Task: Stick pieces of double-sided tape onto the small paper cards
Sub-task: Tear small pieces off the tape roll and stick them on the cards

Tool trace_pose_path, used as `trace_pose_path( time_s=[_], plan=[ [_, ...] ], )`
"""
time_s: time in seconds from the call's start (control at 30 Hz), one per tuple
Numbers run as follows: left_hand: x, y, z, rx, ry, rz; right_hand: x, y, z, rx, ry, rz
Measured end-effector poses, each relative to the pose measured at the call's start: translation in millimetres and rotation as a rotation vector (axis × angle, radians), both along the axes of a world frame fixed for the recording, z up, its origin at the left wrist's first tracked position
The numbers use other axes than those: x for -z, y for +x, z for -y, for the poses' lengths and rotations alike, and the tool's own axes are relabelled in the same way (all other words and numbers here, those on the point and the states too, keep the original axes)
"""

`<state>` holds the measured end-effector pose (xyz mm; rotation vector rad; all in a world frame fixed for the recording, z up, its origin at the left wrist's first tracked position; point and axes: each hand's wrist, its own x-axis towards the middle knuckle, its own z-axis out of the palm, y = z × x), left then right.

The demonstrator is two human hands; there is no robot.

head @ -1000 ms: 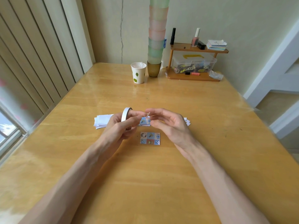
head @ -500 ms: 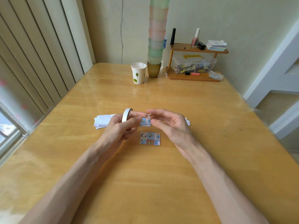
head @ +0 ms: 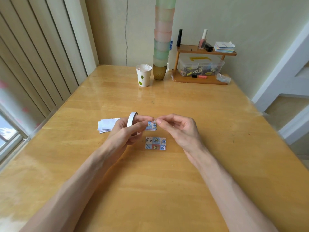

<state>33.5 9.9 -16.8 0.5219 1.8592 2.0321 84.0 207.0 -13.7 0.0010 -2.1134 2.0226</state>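
While L hand (head: 123,136) grips tape roll (head: 131,118), R hand (head: 180,129) pinches tape end (head: 155,118); card (head: 155,143) lies near

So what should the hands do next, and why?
Probably draw the right hand away to pull a short strip free. The left hand grips the tape roll, the right hand pinches right at its end, and a patterned card lies flat just below, ready for it.
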Motion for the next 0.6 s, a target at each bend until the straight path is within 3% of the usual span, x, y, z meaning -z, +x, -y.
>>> trace_pose_path(
  time_s=[0.43, 0.6],
  plan=[
    [2.8, -0.1, -0.8, 0.003, -0.029, 0.003, 1.8, -2.0, 1.2, 0.096, 0.062, -0.009],
    [1.6, 0.3, -0.7, -0.003, -0.029, -0.002, 0.8, -0.7, -0.1, 0.034, 0.049, 0.031]
  ],
)
